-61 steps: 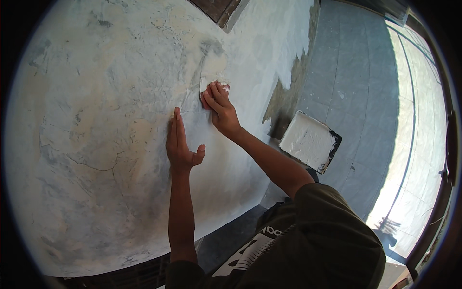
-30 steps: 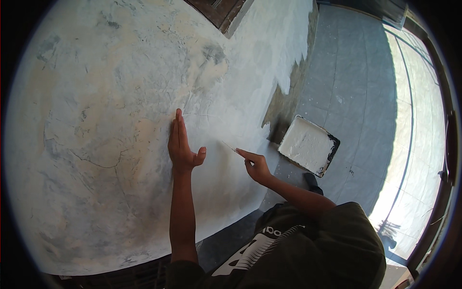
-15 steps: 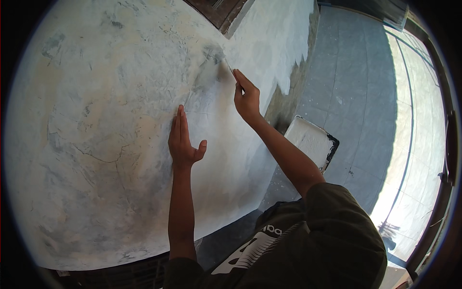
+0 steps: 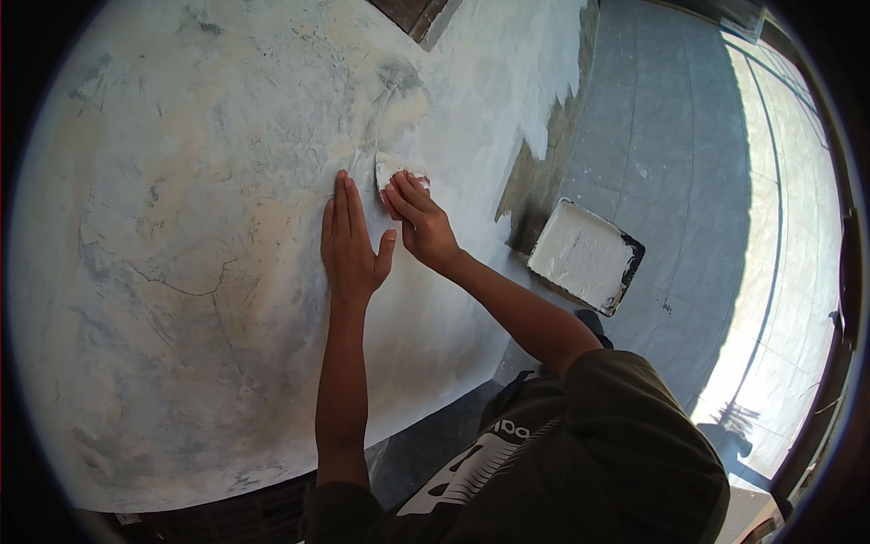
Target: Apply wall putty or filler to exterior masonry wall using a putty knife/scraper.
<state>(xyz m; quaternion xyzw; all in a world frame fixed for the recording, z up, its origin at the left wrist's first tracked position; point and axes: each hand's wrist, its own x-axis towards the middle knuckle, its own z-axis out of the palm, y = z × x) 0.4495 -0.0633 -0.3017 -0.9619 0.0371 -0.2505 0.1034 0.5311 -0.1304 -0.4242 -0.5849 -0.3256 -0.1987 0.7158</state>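
A pale wall point(image 4: 172, 363) with patchy cream and grey filler spreads before me. My left hand point(image 4: 349, 254) lies against it, fingers stretched upward and thumb apart, holding nothing. Just to its right, my right hand point(image 4: 424, 227) grips a putty scraper point(image 4: 390, 170) whose wide blade faces the wall. White putty coats the blade, and a bit of red shows by my fingertips. My fingers cover most of the grip. Above the blade, a smeared grey and cream patch point(image 4: 399, 91) marks the wall.
A shallow tray point(image 4: 632, 263) of white putty with a dark rim sits on the grey tiled floor point(image 4: 671, 181) to the right. A brown-framed fixture point(image 4: 417, 18) is at the top of the wall. Ragged bare grey point(image 4: 535, 181) edges the coating; a thin crack point(image 4: 190, 292) runs at left.
My right hand has come down and left with the scraper, turning its putty-covered blade into view. My left hand has risen slightly on the wall. The view has shifted a little.
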